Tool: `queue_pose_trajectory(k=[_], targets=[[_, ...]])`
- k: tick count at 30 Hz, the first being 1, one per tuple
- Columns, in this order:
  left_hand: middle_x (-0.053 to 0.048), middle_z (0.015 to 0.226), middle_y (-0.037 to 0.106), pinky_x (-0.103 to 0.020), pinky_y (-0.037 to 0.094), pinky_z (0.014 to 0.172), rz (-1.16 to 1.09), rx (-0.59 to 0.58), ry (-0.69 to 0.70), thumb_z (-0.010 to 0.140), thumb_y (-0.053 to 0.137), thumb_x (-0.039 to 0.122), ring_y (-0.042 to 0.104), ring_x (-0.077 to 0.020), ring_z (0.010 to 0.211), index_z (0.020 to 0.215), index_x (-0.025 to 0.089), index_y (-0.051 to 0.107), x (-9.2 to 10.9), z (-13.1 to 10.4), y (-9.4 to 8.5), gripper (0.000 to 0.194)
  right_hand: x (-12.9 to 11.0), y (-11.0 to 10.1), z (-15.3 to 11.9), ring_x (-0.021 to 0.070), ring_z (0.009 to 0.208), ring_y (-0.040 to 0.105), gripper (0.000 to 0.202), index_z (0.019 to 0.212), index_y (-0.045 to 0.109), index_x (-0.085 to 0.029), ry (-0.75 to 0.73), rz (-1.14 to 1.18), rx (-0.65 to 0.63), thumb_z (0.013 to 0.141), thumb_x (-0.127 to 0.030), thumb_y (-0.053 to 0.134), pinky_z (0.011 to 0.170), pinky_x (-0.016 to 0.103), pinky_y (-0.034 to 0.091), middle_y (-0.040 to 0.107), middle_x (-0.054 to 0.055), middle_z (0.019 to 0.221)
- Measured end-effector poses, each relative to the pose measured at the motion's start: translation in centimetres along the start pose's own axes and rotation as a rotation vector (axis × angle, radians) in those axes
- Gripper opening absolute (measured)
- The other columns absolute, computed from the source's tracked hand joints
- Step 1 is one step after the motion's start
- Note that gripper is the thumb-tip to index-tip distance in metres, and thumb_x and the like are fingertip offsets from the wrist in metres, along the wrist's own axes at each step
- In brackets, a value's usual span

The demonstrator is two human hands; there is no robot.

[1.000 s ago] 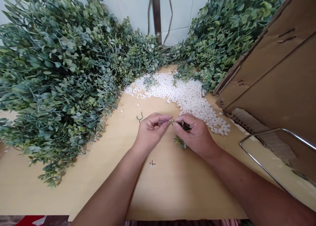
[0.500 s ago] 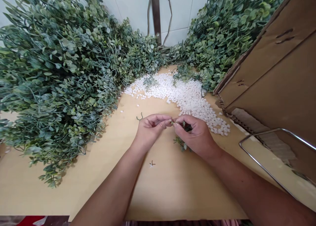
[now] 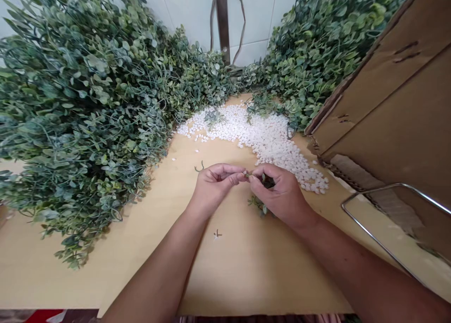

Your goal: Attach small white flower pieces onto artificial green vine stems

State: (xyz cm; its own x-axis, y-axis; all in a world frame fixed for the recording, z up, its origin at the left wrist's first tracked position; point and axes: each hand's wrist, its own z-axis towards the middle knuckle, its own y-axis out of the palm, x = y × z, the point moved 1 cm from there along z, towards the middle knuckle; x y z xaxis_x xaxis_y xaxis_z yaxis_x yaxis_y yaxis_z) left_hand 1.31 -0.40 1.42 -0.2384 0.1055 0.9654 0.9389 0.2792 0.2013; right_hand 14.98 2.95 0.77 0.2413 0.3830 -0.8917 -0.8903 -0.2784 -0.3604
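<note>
Over the middle of the tan board, my right hand pinches the stem end of a small leafy green sprig, whose leaves hang below and behind the palm. Fingertips of my left hand are pressed together right at that stem end, around a tiny pale piece that is mostly hidden. Behind both hands spreads a heap of small white pieces.
Piles of green foliage stand at the left and back right. A cardboard box and a bent metal wire frame are on the right. Small green and greyish scraps lie on the board.
The fingertips of my right hand have shifted very slightly right, so a little more of the stem end shows between the hands.
</note>
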Motion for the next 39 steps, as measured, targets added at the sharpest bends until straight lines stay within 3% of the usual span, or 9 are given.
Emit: queue_pose_trajectory(k=[21,27,39], targets=[[-0.001,0.055,0.068,-0.024,0.051,0.061,0.092,-0.153,-0.093,0.05,0.081,0.029,0.06,-0.0107,0.052,0.063,0.014,0.071,-0.15,0.6,-0.88,0.022,0.23,-0.07,0.15,0.0092,0.049,0.041,0.015,0.055,0.045,-0.019,-0.055,-0.028,-0.144,0.07,-0.018,0.046,0.048,0.022,0.034,0.045,-0.002,0.051],[0.0,0.052,0.066,-0.024,0.05,0.06,0.113,-0.148,-0.129,0.05,0.081,0.023,0.058,-0.0098,0.051,0.058,0.014,0.069,-0.58,0.82,-0.96,0.017,0.59,0.09,0.29,0.0081,0.047,0.037,0.016,0.056,0.045,-0.018,0.035,0.015,-0.158,0.071,-0.023,0.047,0.044,0.021,0.031,0.041,-0.004,0.051],[-0.001,0.053,0.066,-0.027,0.05,0.062,0.089,-0.115,-0.114,0.045,0.083,0.033,0.057,-0.0108,0.052,0.059,0.014,0.069,-0.85,0.99,-0.49,0.027,0.98,0.02,0.57,0.0101,0.052,0.04,0.016,0.055,0.046,-0.018,0.04,-0.021,-0.193,0.07,-0.023,0.047,0.049,0.023,0.033,0.042,-0.003,0.052]])
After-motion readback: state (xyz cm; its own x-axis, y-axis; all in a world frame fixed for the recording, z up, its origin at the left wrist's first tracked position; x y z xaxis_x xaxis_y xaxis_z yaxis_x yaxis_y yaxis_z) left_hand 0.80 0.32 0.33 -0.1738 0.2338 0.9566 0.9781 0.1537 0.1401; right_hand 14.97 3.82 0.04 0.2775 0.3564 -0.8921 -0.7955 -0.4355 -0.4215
